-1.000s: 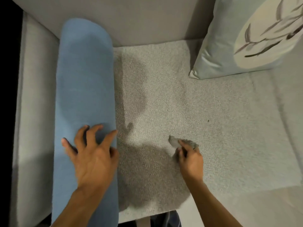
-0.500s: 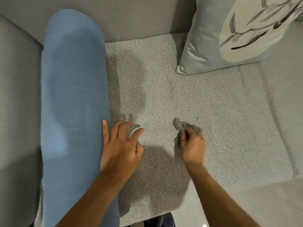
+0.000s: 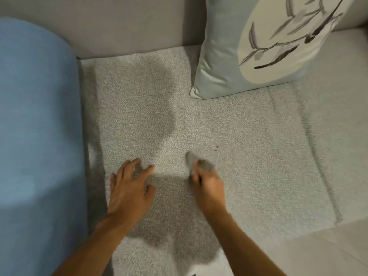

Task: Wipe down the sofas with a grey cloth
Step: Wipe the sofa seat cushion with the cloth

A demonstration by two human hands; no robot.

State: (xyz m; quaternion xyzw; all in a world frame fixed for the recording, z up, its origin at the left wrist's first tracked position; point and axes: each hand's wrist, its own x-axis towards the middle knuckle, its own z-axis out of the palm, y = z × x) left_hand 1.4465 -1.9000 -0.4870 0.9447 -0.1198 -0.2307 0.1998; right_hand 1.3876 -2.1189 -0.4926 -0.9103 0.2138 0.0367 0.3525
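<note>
On the seat cushion (image 3: 229, 126), the right hand (image 3: 207, 188) bunches the grey cloth (image 3: 200, 163), fingers apparently curled round it through blur; soft, light stuff, best gripped in a wad. Left hand (image 3: 129, 188) spreads, fingers apart.

The seat cushion (image 3: 249, 136) is lying open across its middle and rear left, giving a hand free passage. The blue bolster (image 3: 39, 126) is walling off the left side, the backrest (image 3: 129, 26) is closing the rear, and the patterned pillow (image 3: 225, 56) is blocking the rear right corner.
</note>
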